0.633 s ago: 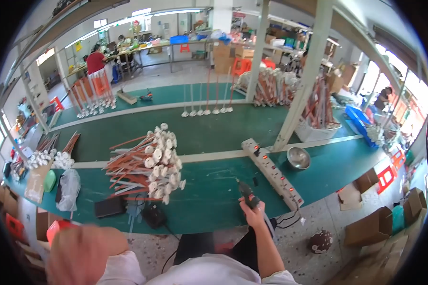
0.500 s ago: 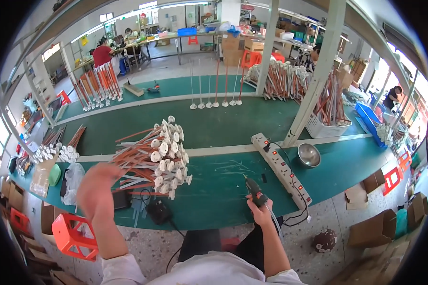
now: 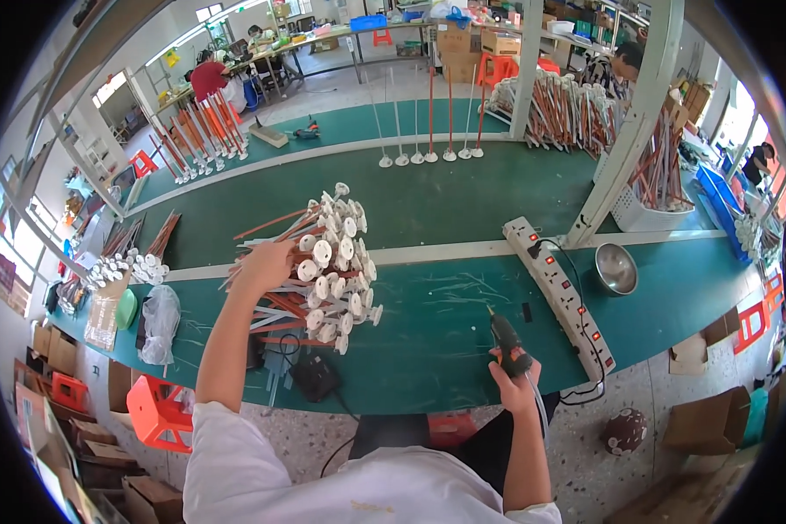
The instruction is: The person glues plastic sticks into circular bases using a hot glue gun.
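My left hand is on a heap of brown and white-grey sticks with round white disc ends, left of centre on the green table. Its fingertips are lost among the sticks, so I cannot tell whether they grip one. In my right hand is a dark glue gun, its nozzle pointing away from me over the table. A pale cord trails from the gun's rear beside my right forearm. Thin clear strands lie on the table beyond the nozzle.
A white power strip with lit red switches and a metal bowl lie right of the glue gun. Several sticks stand upright on their discs farther back. A black adapter sits near the front edge. A post rises at right.
My left hand has moved right, from the heap's left side onto its sticks. The right hand still holds the glue gun. The whole view has shifted and tilted a little.
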Motion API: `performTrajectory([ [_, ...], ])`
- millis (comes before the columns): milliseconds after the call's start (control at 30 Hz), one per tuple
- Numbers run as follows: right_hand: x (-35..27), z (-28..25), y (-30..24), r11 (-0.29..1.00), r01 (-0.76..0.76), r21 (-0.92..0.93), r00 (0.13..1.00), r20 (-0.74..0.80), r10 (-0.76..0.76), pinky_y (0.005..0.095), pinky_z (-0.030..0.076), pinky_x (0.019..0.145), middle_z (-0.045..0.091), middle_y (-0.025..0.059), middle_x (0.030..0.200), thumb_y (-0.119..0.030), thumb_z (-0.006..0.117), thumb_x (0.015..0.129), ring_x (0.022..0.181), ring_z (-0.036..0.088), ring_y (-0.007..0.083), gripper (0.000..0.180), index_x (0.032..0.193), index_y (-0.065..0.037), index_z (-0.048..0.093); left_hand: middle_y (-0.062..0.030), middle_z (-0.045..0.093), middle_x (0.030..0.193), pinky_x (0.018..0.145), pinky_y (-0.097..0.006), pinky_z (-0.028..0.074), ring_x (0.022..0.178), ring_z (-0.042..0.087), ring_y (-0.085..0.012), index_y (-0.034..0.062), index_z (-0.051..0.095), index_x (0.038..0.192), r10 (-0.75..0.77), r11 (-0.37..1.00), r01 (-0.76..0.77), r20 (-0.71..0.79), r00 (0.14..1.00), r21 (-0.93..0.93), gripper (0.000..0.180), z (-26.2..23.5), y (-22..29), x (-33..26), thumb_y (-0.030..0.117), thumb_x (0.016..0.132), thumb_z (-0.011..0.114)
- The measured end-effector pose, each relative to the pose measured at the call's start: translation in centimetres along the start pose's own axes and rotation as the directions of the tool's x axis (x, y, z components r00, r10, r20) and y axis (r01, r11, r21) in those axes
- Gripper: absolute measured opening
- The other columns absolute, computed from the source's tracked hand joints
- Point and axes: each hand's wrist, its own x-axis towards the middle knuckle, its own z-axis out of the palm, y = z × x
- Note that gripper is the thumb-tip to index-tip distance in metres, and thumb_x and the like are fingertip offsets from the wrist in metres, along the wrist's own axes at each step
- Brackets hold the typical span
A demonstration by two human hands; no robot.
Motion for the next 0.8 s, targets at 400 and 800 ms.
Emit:
performTrajectory([
  [400, 0.0, -1.0, -1.1, 0.986, 0.059, -0.155, 0.997, 0.061, -0.050, 0.0347, 0.052, 0.070, 0.070, 0.0160, 0.085, -0.019, 0.080, 0.076, 0.075, 0.069, 0.0273, 0.031, 0.094, 0.003, 0.068, -0.0195, 0.072, 0.085, 0.073, -0.043, 0.055, 0.077, 0.071, -0.0354, 0.0051, 0.075, 0.102, 0.137, 0.960, -0.163, -0.124, 0.983, -0.227, 0.025, 0.3, -1.2, 0.9, 0.014, 0.082, 0.063],
  [800, 0.2, -0.4, -2.2, 0.959, 0.139, -0.246, 0.988, 0.102, -0.117, 0.0388, 0.052, 0.072, 0.068, 0.0172, 0.087, -0.021, 0.081, 0.080, 0.079, 0.066, 0.0376, 0.028, 0.094, -0.002, 0.066, -0.0100, 0.076, 0.093, 0.074, -0.027, 0.058, 0.081, 0.073, -0.0140, -0.0033, 0.073, 0.110, 0.082, 0.885, -0.388, -0.737, 0.671, -0.255, 0.017, -6.8, 6.8, -3.5, 0.005, 0.095, 0.069],
])
